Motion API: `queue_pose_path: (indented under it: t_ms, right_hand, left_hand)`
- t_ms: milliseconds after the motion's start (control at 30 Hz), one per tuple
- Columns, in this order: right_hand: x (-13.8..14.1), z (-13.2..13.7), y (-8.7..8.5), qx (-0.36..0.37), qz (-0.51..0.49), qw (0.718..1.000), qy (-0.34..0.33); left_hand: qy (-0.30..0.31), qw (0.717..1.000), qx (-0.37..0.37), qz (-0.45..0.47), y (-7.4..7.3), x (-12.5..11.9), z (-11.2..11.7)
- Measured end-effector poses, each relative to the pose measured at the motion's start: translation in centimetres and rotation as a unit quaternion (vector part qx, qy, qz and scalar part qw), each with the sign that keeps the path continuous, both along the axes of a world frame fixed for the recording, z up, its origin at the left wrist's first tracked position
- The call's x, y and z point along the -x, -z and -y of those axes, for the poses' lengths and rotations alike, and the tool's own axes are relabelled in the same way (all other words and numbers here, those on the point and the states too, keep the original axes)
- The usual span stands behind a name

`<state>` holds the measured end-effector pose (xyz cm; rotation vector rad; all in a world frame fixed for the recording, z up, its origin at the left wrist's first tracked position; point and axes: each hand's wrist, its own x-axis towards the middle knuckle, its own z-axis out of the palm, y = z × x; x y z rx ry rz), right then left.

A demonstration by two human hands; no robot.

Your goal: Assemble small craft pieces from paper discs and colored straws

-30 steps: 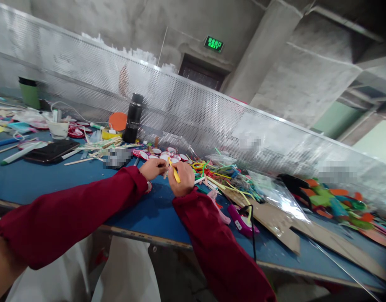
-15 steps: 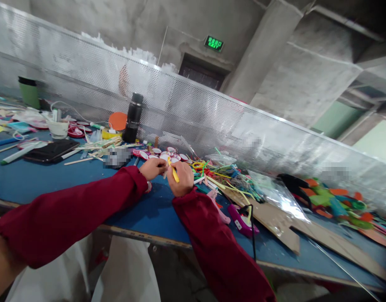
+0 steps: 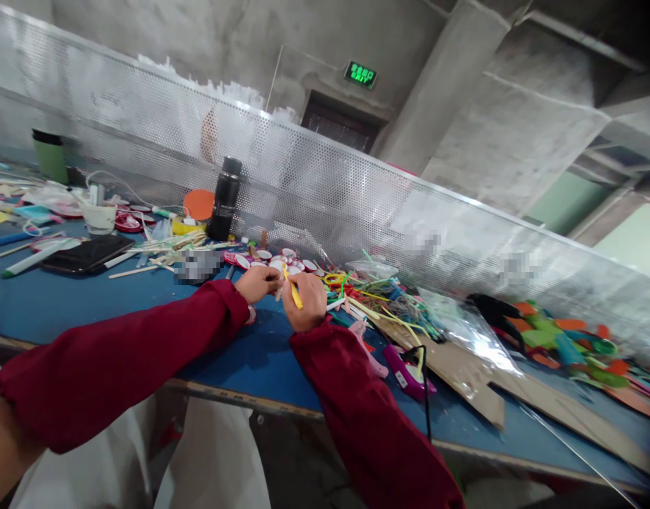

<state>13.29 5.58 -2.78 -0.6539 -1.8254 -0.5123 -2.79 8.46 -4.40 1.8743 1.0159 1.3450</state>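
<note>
Both hands are close together over the blue table, in dark red sleeves. My right hand point(image 3: 308, 300) is closed around a slim yellow tool point(image 3: 294, 291), whose exact kind I cannot make out. The tool slants from its thin upper end down toward the palm. My left hand point(image 3: 257, 283) is closed, its fingertips pinched just beside the tool. A small pale piece shows between the two hands, too small to name. Just behind them lie several round white discs with red rims point(image 3: 288, 253). Below my left wrist, another small round piece point(image 3: 251, 315) is partly hidden by the sleeve.
A black bottle point(image 3: 225, 199) stands at the back, near wooden sticks point(image 3: 183, 242) and a phone point(image 3: 86, 254). To the right are tangled colourful strands point(image 3: 393, 297), a pink glue gun point(image 3: 368, 346), a purple device point(image 3: 408, 373) and cardboard point(image 3: 463, 375). A perforated metal screen point(image 3: 325, 177) runs behind.
Almost nothing differs. The yellow tool has shifted very slightly in my right hand, and both hands keep their place.
</note>
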Motion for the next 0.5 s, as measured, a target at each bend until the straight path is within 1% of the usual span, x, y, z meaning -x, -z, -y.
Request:
queue_pose_path:
  t_ms: [133, 500]
  right_hand:
    - [0.06, -0.03, 0.10, 0.004, -0.002, 1.000, 0.004]
    - [0.04, -0.61, 0.35, -0.004, -0.001, 1.000, 0.009]
  left_hand:
    - [0.005, 1.000, -0.002, -0.006, -0.03, -0.02, 0.12]
    - [-0.007, 0.999, -0.017, -0.029, 0.06, 0.11, 0.08]
